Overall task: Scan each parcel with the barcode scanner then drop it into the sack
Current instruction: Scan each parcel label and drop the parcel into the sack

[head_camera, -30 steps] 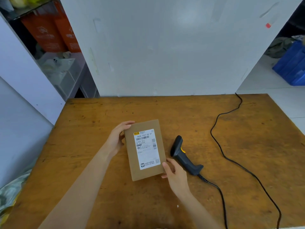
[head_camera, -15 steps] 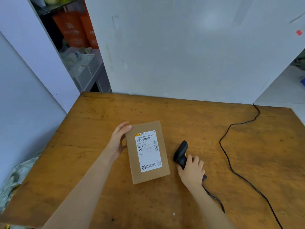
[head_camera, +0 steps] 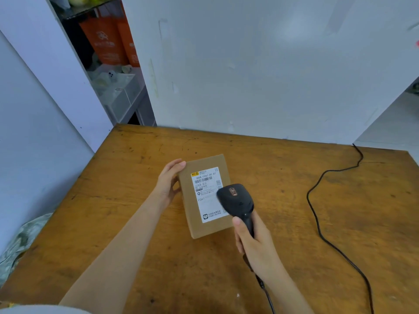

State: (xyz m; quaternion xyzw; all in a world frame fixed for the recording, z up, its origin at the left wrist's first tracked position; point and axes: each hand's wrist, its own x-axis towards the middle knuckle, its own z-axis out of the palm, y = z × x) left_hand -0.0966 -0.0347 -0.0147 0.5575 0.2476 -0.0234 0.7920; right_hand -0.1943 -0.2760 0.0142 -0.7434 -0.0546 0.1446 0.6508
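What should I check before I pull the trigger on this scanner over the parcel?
1. Black handheld barcode scanner gripped in right hand: ok.
2. Left hand holds brown cardboard parcel by its left edge: ok.
3. White shipping label face up, barcode uncovered: ok.
4. Scanner window aimed at barcode: cannot tell, window faces away.
5. Black cable slack on wooden table: ok.
6. Crumpled sack at table's left, mouth open: cannot tell.
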